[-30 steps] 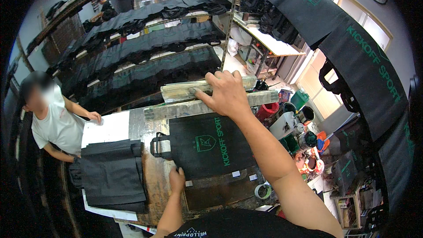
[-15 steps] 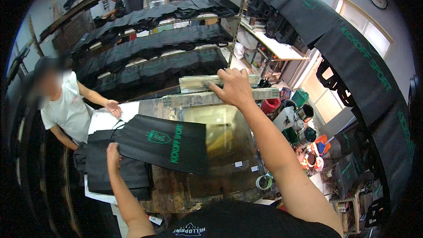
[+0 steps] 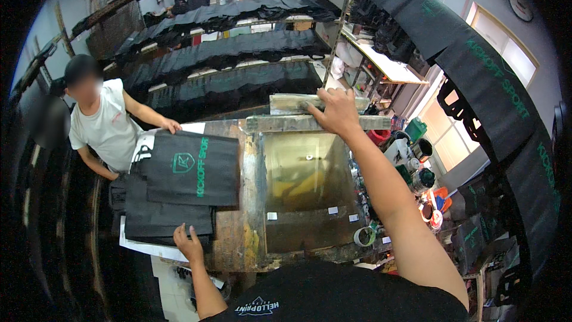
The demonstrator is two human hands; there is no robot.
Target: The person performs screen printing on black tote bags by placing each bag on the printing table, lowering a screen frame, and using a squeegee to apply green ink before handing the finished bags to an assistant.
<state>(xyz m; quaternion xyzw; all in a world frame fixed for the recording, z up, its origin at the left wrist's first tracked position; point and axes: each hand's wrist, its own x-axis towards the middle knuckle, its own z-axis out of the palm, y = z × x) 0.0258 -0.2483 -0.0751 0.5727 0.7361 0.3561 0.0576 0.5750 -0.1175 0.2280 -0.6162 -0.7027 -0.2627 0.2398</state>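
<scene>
My left hand (image 3: 188,242) is open, fingers apart, over the near edge of a stack of black fabric bags (image 3: 167,220). A black bag with a green crest and lettering (image 3: 193,167) lies on that stack, apart from my hand. A co-worker's hand (image 3: 173,126) touches its far edge. My right hand (image 3: 338,112) is closed around a wooden bar that looks like a squeegee handle (image 3: 287,105), at the far side of a printing screen's frame (image 3: 262,123). The screen's yellowish mesh (image 3: 298,170) shows below my right forearm; the bar's lower edge is partly hidden.
A co-worker in a white shirt (image 3: 107,119) stands at the table's left. Paint tins and tubs (image 3: 422,150) crowd the right side. A roll of tape (image 3: 364,237) sits by the screen's near right corner. Racks of black bags (image 3: 226,53) stand beyond; more printed bags (image 3: 494,77) hang at right.
The printed bag has moved left, off the screen and onto the stack. My left hand has let go of it and come nearer. The co-worker's hand now touches the bag. My right hand keeps its grip.
</scene>
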